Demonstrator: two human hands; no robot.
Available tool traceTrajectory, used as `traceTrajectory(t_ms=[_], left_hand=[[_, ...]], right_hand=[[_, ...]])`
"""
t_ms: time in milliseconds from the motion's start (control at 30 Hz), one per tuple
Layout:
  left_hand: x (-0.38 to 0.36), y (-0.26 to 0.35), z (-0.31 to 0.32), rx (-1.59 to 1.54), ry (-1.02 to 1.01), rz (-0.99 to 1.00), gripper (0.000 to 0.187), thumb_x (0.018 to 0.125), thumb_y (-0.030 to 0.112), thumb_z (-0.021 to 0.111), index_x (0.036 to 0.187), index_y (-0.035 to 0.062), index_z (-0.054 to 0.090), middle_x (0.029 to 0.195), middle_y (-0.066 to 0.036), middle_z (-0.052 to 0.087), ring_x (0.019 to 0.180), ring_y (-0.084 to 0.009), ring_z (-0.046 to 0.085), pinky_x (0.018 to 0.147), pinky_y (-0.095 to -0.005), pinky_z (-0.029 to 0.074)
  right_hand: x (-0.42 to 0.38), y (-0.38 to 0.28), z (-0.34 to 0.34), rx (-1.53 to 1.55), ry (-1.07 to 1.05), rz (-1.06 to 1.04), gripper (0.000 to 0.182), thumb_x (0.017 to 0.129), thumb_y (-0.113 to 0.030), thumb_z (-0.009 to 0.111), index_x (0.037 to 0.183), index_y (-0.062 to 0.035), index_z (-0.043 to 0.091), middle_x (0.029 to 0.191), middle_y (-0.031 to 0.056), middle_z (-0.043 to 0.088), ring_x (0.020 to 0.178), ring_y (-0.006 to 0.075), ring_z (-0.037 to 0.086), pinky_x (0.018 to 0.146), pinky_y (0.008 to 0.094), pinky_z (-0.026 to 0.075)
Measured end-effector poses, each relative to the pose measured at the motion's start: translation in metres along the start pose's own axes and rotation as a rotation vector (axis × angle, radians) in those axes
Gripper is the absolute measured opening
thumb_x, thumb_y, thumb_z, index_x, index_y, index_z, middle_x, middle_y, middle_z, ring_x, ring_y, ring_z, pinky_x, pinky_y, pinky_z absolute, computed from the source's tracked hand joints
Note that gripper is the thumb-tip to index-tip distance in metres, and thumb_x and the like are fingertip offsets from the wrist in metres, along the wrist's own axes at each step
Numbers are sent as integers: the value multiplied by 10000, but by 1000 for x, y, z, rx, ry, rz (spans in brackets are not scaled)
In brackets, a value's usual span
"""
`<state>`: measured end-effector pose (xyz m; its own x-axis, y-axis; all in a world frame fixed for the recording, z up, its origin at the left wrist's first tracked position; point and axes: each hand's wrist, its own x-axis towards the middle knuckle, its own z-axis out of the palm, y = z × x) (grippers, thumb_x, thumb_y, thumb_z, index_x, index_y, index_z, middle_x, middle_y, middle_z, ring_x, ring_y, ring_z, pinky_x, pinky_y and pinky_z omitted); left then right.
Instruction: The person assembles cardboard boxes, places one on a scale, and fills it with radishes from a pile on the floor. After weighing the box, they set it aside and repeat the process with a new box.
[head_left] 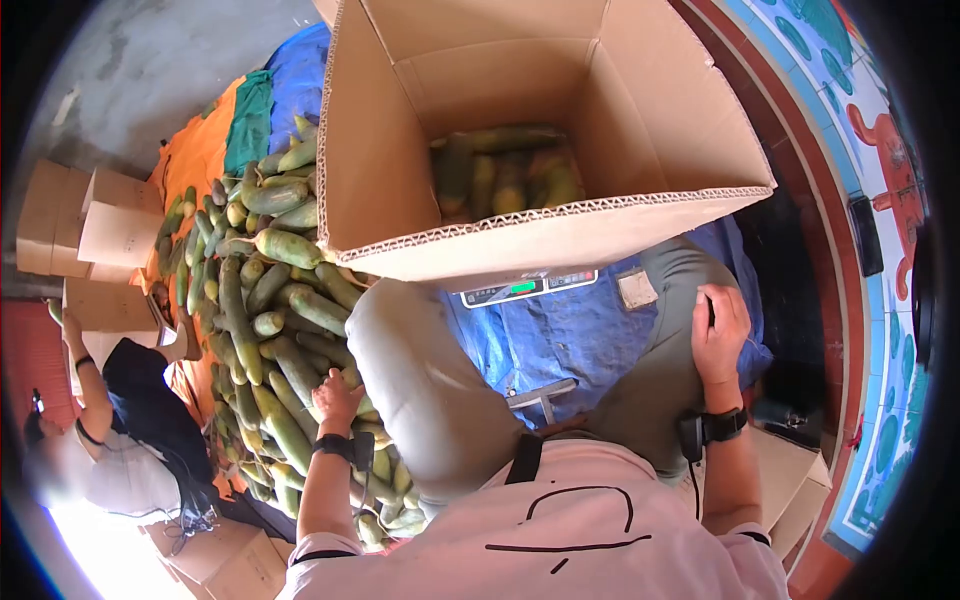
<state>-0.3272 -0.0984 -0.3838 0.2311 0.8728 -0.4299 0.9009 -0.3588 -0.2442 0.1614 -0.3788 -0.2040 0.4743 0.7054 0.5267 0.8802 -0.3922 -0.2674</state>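
Note:
My left hand (338, 398) reaches down to the pile beside my left knee, its fingers curled on a green radish (352, 378) mostly hidden by the hand and my leg. Long green radishes (290, 305) lie heaped all around it. Over by my right knee, my right hand (722, 325) rests with loosely bent fingers, a gap between thumb and fingers, and nothing visible in it. In front of me stands a tall open cardboard box (540, 235) with several green radishes (510, 185) at its bottom. Under its near edge shows a digital scale (525, 288) with a lit green display.
Blue tarp (560, 345) covers the floor between my legs; a small pale square (637, 289) lies by my right thigh. On the left, another person (130, 450) raises an arm near stacked cartons (120, 225). A tiled wall (870, 400) bounds the right side.

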Motion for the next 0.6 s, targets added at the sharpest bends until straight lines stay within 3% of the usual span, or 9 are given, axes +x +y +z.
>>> traceTrajectory(t_ms=[333, 533, 600], left_hand=[[-25, -16, -49, -303, -41, -200, 666, 725, 604, 642, 1027, 17, 558, 970, -200, 654, 952, -343, 628, 810, -425, 498], [-40, -28, -72, -596, 145, -304, 671, 726, 601, 637, 1021, -1, 617, 973, -223, 658, 952, -354, 627, 832, -417, 487], [-30, -51, -58, -1164, 345, -289, 599, 743, 546, 684, 994, 5, 632, 955, -163, 688, 922, -273, 660, 831, -406, 491]], right_hand=[[-7, 1, -1, 44, 40, 33, 80, 810, 9, 578, 887, 2, 597, 812, 154, 572, 754, 331, 564, 675, 389, 453], [-6, 1, 0, 99, 67, 28, 84, 820, -1, 571, 898, 0, 599, 832, 164, 580, 760, 335, 565, 681, 391, 453], [-7, 1, -3, 70, 24, 69, 87, 828, -11, 568, 907, -7, 604, 844, 167, 585, 788, 324, 578, 702, 389, 459]])
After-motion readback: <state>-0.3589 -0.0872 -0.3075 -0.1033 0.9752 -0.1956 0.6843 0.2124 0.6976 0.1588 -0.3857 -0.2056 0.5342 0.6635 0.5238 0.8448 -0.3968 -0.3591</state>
